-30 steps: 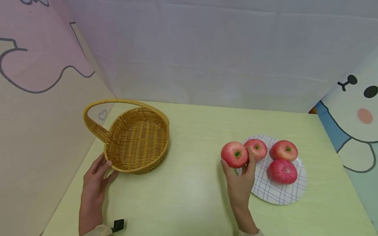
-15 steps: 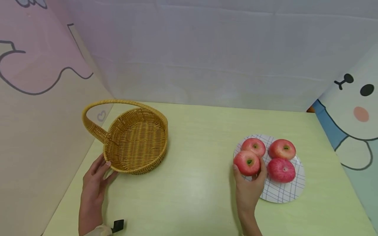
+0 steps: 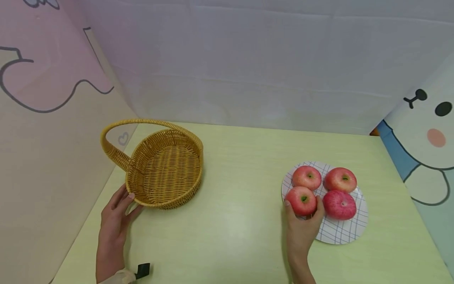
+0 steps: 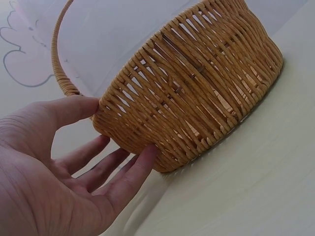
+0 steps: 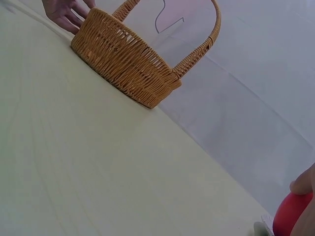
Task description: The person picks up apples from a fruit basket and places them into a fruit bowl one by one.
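Note:
In the head view my right hand [image 3: 301, 232] holds a red apple [image 3: 300, 201] between thumb and fingers at the front left of a checked white plate [image 3: 340, 234]. Three other apples share the plate: a red one [image 3: 306, 177] behind it, another [image 3: 340, 180] at the back right and a darker one [image 3: 339, 205] beside the held apple. My left hand [image 3: 115, 221] rests its spread fingertips against the near left side of a wicker basket [image 3: 166, 203], one at the rim. In the left wrist view the fingers [image 4: 142, 169] touch the outer weave of the basket [image 4: 197, 93].
The basket's tall handle [image 3: 152, 122] arches over its far left side, and its woven floor shows bare. A pale curtain [image 3: 248, 79] hangs behind the table [image 3: 227, 236], with printed cartoon cloth at both sides. A black tab [image 3: 143, 270] sticks out at the left sleeve.
The right hand has carried its apple rightwards and down onto the plate, from beside the plate's left edge. The left hand and the basket have stayed put.

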A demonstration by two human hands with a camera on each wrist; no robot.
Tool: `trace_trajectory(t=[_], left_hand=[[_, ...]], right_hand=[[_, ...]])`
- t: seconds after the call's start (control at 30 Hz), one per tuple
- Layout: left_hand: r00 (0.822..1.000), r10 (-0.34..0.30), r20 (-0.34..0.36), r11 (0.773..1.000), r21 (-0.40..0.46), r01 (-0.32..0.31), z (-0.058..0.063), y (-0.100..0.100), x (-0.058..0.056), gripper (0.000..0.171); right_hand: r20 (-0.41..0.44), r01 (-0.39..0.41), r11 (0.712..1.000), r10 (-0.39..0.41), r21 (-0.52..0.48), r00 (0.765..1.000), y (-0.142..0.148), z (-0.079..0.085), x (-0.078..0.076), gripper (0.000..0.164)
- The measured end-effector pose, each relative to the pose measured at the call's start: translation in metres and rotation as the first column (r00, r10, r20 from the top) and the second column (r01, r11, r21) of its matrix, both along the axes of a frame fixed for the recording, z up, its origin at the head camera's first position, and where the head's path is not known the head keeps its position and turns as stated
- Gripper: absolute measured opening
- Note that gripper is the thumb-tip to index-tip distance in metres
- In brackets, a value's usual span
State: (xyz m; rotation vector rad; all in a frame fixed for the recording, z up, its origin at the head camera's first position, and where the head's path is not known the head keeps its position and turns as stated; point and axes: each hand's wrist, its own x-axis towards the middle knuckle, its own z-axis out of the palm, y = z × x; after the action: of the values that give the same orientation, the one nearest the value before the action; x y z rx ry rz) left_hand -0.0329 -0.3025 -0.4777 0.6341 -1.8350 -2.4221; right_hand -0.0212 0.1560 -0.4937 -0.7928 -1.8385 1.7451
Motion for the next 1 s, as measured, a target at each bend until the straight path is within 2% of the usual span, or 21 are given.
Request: trace_trajectory(t=[0.3,0.67,0.87,1.0], left_hand=[[1.000,0.002,-0.006,1.000,-0.005,-0.002,0.0005,-0.0008,0.0000,0.063],[1.000,0.008,0.004,1.000,0.008,-0.008,-0.0003,-0.0019,-0.0005,0.065],[1.000,0.008,0.011,1.000,-0.021,-0.008,-0.0002,-0.0005,-0.0013,0.065],[1.000,0.007,0.007,1.000,-0.005,-0.006,-0.0005,-0.0004,-0.0007,0.065]], right_hand=[[0.057,0.018,0.998,-0.021,0.064,0.998,0.0015,-0.0030,0.0021,0.088],[0.056,0.001,0.997,-0.005,0.079,0.998,0.0048,-0.0086,0.0015,0.091],[0.051,-0.006,0.993,0.000,0.116,0.999,0.0040,-0.0054,0.0013,0.092],[0.060,-0.010,0.990,0.001,0.141,0.998,0.0032,-0.0005,0.0022,0.091]])
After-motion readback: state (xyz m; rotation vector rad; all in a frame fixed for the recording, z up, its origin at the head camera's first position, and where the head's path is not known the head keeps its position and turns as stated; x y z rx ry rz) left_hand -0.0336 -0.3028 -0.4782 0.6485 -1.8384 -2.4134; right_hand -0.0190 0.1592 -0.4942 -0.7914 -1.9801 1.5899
